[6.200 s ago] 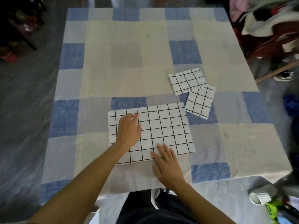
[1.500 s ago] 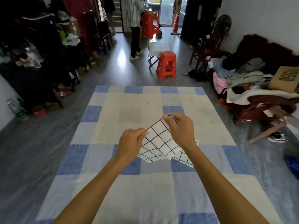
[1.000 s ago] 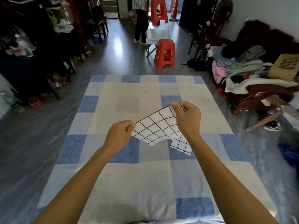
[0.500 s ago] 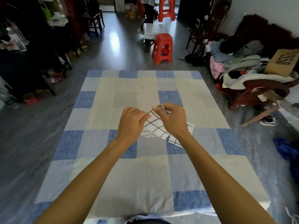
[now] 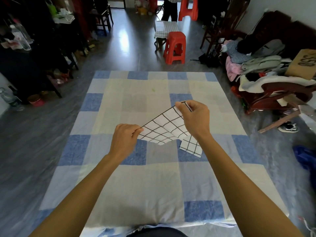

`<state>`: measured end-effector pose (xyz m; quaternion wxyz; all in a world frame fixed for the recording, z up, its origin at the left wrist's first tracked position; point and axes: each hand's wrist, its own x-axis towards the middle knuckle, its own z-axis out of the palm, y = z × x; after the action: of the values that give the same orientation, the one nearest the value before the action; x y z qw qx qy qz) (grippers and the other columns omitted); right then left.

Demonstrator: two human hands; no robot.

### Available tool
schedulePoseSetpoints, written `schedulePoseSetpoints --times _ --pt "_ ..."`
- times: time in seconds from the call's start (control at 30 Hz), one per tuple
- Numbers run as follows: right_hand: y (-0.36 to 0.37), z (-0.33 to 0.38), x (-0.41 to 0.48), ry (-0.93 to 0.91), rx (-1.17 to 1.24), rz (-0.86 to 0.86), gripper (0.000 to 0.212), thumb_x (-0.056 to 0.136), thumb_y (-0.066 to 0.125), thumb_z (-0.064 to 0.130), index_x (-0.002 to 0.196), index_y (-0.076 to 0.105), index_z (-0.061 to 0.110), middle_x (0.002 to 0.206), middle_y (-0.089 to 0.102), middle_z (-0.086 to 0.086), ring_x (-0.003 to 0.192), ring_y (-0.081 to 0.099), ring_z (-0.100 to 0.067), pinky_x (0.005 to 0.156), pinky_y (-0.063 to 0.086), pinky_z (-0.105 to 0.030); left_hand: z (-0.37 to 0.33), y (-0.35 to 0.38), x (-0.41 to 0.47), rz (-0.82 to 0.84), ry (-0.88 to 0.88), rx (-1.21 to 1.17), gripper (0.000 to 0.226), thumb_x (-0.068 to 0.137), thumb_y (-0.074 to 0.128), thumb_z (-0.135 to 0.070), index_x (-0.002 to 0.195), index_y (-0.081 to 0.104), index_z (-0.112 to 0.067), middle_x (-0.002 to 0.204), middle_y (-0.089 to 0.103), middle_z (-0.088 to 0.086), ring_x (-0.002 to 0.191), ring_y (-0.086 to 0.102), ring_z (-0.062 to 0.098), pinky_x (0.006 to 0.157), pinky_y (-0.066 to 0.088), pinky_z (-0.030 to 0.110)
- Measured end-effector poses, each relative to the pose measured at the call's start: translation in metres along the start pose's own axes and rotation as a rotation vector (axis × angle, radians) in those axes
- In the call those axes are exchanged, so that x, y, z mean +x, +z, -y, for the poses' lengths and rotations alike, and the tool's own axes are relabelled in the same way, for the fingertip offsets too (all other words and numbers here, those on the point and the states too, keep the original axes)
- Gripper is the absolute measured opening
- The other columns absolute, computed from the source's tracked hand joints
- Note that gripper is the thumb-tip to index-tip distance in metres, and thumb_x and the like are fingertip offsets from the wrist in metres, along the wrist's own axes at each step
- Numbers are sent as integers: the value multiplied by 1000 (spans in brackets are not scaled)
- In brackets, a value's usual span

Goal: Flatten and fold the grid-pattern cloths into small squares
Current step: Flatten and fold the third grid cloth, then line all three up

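Both hands hold one grid-pattern cloth [image 5: 164, 129] in the air above the middle of the checked table cover [image 5: 153, 185]. The left hand [image 5: 124, 140] pinches the cloth's lower corner between thumb and forefinger, the other fingers curled in. The right hand [image 5: 195, 117] pinches the upper corner, at about 1 o'clock from the left, also between thumb and forefinger, with a small tip of cloth showing above the knuckles. The top edge runs taut between the two grips; the lower edge hangs slack and wavy, clear of the table cover as far as can be judged.

A folded grid cloth [image 5: 190, 147] lies flat on the table cover at about 5 o'clock from the held piece, partly hidden behind the right wrist. Whether another lies under the hands cannot be told.

Assessment: the step in hand is the folding of the held cloth, which appears already reduced to a fraction of full size; its layers cannot be counted. At least one cloth is finished.

Next move, in my judgement: bring the two pinched corners together, or lay the cloth down and press it flat, keeping the edges aligned so the grid lines match. Then set it beside the folded cloth.
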<state>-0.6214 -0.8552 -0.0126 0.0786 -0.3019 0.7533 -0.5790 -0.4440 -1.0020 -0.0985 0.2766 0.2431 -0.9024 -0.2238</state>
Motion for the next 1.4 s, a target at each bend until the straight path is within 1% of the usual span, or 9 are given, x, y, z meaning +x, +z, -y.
schedulePoseSetpoints --times 0.13,0.23,0.43,0.53,0.7,0.8,0.9,1.07,1.4 --pt "5 -1 2 -24 -55 34 22 85 69 31 71 68 15 55 58 15 54 50 -1 54 38 -17 -21 -7 7 -58 -30 -84 27 92 59 -32 109 67 -13 101 67 -5 92 55 12 92 36 28" --pt "13 -1 -3 -47 -86 121 19 84 70 32 72 71 17 67 66 9 66 58 -5 65 45 -22 -46 -6 24 -73 24 -78 32 91 59 -32 116 64 -13 107 64 -4 99 51 12 95 32 28" --pt "20 -2 -10 -99 -89 217 14 84 71 30 78 73 18 73 68 9 74 60 -6 68 45 -17 -57 6 39 -81 122 -28 18 89 58 -20 89 72 -10 78 70 2 74 60 22 79 32 23" --pt "13 -9 -11 -88 -170 249 13 84 70 32 82 72 20 76 66 13 76 59 -1 66 40 -8 -50 5 33 -125 82 -27 15 88 58 -15 87 72 -10 81 70 5 74 60 25 80 35 26" --pt "-2 -32 -12 -1 -294 258 22 87 67 35 95 72 16 91 69 5 84 55 -6 65 35 -14 -40 -1 29 -169 0 -105 15 90 58 -15 90 72 -10 89 70 0 83 62 27 83 38 27" --pt "-4 -39 -12 3 -349 260 25 88 65 38 98 71 16 89 64 9 84 52 -5 65 33 -14 -46 -5 29 -138 -61 -207 13 90 63 -16 101 70 -15 98 64 -11 92 58 16 88 44 32" --pt "-3 -33 -7 -76 -400 282 21 89 63 38 94 72 19 85 69 8 79 58 -8 63 33 -8 -57 -9 35 -37 -97 -304 28 88 66 -25 115 60 -29 107 61 -16 98 54 3 88 42 18" --pt "-3 -25 0 -187 -439 245 20 87 67 37 90 73 18 84 73 5 81 63 -12 75 47 -25 -69 -12 51 -89 -77 -314 8 89 64 -15 89 66 -23 84 63 -23 81 57 -9 73 41 7" --pt "-29 -39 1 99 -182 158 17 85 69 36 94 70 21 85 63 16 81 57 8 67 38 -4 -47 -16 50 -188 -172 -382 8 89 64 -14 94 67 -20 86 65 -22 82 58 -9 76 45 10"
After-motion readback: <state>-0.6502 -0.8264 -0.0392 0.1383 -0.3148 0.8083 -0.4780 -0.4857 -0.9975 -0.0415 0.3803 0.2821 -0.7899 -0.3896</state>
